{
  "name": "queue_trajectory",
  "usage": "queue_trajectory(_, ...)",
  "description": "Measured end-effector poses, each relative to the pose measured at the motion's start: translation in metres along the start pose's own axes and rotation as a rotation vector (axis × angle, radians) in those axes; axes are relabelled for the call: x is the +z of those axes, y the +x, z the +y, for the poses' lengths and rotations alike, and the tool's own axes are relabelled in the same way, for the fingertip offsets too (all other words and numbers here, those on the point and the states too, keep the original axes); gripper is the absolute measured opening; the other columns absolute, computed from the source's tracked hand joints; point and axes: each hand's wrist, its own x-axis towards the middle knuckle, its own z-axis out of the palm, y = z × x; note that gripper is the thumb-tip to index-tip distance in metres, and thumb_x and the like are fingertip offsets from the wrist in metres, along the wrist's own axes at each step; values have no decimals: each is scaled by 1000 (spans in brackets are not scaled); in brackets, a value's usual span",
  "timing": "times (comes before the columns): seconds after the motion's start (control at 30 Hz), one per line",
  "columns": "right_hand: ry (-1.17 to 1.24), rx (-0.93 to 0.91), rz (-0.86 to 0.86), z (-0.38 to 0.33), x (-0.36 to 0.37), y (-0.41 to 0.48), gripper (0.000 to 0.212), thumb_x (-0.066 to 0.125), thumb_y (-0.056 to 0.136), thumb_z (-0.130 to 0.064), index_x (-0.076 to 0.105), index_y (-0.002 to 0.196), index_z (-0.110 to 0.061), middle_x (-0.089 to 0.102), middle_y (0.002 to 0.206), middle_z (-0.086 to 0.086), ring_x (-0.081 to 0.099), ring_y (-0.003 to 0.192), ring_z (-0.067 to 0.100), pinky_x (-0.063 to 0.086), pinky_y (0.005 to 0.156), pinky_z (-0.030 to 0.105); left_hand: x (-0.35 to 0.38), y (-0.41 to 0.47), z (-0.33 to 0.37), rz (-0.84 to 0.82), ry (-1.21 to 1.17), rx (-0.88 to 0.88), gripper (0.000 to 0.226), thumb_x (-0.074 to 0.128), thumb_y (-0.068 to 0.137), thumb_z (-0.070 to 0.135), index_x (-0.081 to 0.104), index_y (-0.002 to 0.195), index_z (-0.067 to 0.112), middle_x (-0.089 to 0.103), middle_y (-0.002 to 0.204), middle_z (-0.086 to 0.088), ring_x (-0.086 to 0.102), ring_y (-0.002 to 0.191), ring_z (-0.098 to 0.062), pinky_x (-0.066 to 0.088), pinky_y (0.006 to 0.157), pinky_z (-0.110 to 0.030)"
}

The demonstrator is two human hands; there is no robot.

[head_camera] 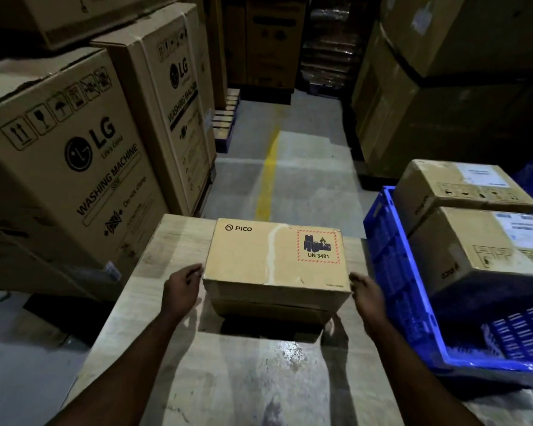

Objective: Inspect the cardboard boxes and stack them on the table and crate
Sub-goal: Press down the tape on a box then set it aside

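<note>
Boxes: two in blue crate; PICO box on table.

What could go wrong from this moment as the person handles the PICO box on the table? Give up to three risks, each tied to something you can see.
1. The PICO box bears a UN 3481 battery label; a drop could plausibly damage its contents.
2. It sits slightly offset on a lower box, so the stack might shift.
3. The left hand and right hand touch only the side edges, an uncertain grip if lifted.
</note>
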Motion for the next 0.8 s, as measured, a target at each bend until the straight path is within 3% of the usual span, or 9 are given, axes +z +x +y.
queue_trajectory(0.13, -112, -294, 36, -53, 9, -7, 37, 45, 101, -32, 53, 136, -24, 63, 130, 3, 61, 115, 20, 53, 95, 49, -3, 17, 48, 6, -88, 56, 34, 48, 102, 20, 62, 131, 11, 63, 131, -7, 56, 122, -21, 43, 98, -28)
queue_trajectory(0.2, -279, -486, 16, -72, 19, -15, 44, 43, 101, -33, 48, 142, -18, 55, 142, 7, 53, 128, 23, 45, 105, 48, -2, 20, 70, -72, -60, 129, 43, 45, 101, 32, 55, 139, 15, 53, 144, -6, 47, 133, -19, 37, 106, -28)
queue_trajectory(0.33, -711, -774, -189, -89, 50, -31, 58, 37, 101, -39, 30, 153, -15, 24, 162, 7, 18, 150, 23, 17, 123, 43, 15, 13, 86, -275, 447, 471, 65, 30, 95, 46, 30, 153, 16, 18, 162, -6, 13, 151, -23, 15, 121, -38)
queue_trajectory(0.47, -996, -806, -205, -84, 72, -38, 67, 18, 100, -45, 11, 158, -11, 6, 166, 7, -4, 153, 22, -5, 122, 38, 33, -4, 91, -276, 663, 609, 72, 15, 94, 46, 23, 155, 8, 17, 162, -9, 11, 151, -22, 10, 123, -38)
queue_trajectory(0.67, -1048, -784, -227, -89, 75, -35, 70, 15, 99, -47, 9, 158, -10, 4, 166, 8, -4, 153, 23, -4, 123, 40, 29, 0, 107, -378, 715, 628, 68, 12, 96, 42, 14, 157, 10, 11, 164, -9, 5, 152, -21, 2, 121, -33)
queue_trajectory(0.73, -982, -791, -320, -95, 71, -32, 76, 15, 94, -52, 12, 157, -10, 5, 166, 9, -2, 153, 25, -2, 122, 40, 38, -7, 119, -456, 664, 692, 65, 18, 98, 40, 14, 157, 13, 10, 164, -6, 5, 152, -19, 2, 122, -33)
queue_trajectory(0.8, -855, -780, -346, -102, 64, -29, 70, 27, 98, -46, 16, 157, -10, 6, 165, 8, 2, 153, 24, 0, 122, 38, 54, -16, 128, -474, 650, 729, 64, 18, 99, 41, 15, 157, 14, 10, 164, -5, 5, 152, -17, 3, 123, -34)
